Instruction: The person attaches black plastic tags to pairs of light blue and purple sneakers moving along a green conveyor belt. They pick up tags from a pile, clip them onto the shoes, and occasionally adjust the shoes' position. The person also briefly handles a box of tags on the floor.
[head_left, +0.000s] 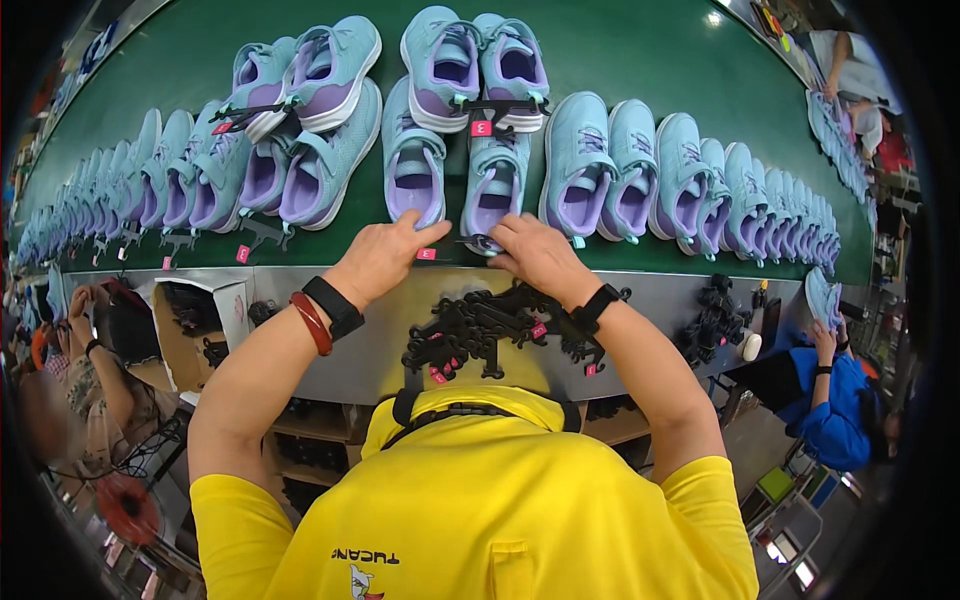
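Two light-blue and purple children's sneakers stand side by side in front of me, heels toward me. My left hand [385,258] is closed at the heel of the left sneaker [410,160], fingertips over its collar. My right hand [540,258] pinches the heel of the right sneaker [495,185], where one end of a black plastic shoe hanger sits. A pink tag [427,254] shows between the hands; most of that hanger is hidden. Just beyond, another pair of sneakers [440,60] rests on these, joined by a black hanger [497,106].
Long rows of matching sneakers [580,150] line the green table [600,50] on both sides. Several loose black hangers [490,320] are heaped on the metal ledge [370,360] below my hands. A cardboard box [170,340] stands left. A co-worker in blue [835,400] handles shoes at right.
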